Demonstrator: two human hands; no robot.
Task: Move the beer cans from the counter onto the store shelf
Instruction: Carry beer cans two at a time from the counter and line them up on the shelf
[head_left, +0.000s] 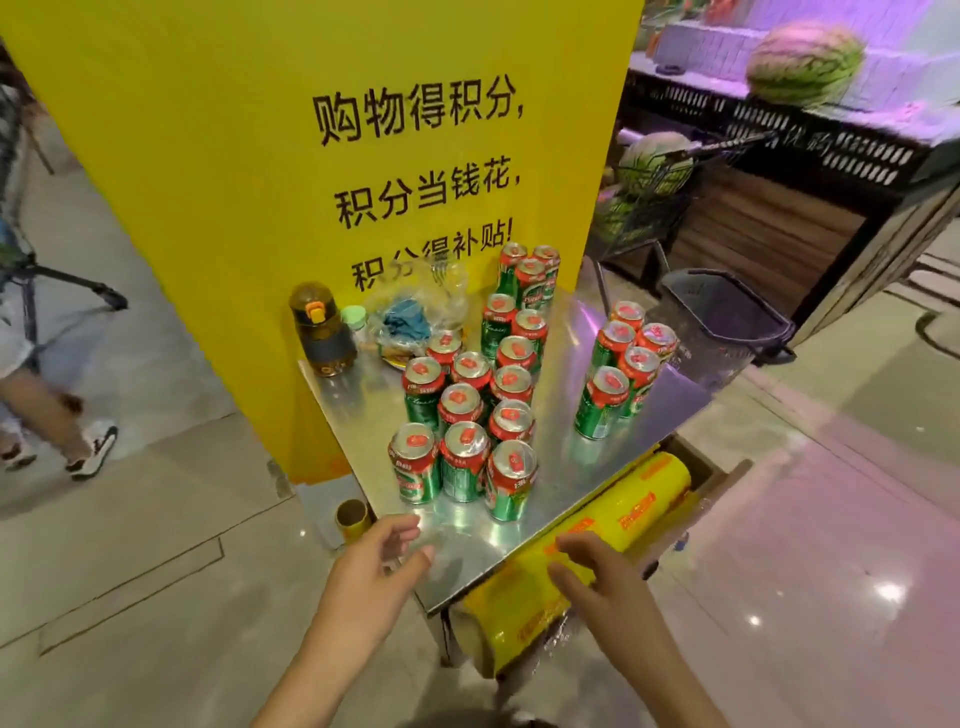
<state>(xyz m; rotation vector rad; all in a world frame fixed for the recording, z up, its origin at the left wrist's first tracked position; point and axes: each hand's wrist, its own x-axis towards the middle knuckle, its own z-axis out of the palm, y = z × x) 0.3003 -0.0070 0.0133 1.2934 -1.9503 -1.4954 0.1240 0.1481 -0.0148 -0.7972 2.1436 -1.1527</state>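
Several green-and-red beer cans (462, 410) stand upright on a shiny metal counter (561, 467), packed in a long cluster down its middle. A smaller group of cans (626, 369) stands apart on the right side. My left hand (374, 566) hovers at the counter's near left corner, fingers loosely curved and holding nothing, just short of the nearest cans. My right hand (597, 577) is over the near edge, fingers relaxed above a yellow roll, empty too. No store shelf for the cans is visible.
A big yellow roll of cling film (587, 551) lies under the counter's near edge. A brown water bottle (322, 332) and a plastic bag (415, 312) sit at the counter's back left. A yellow sign pillar (322, 130) rises behind. A dark basket (727, 317), watermelons and a passer-by's legs (47, 405) surround.
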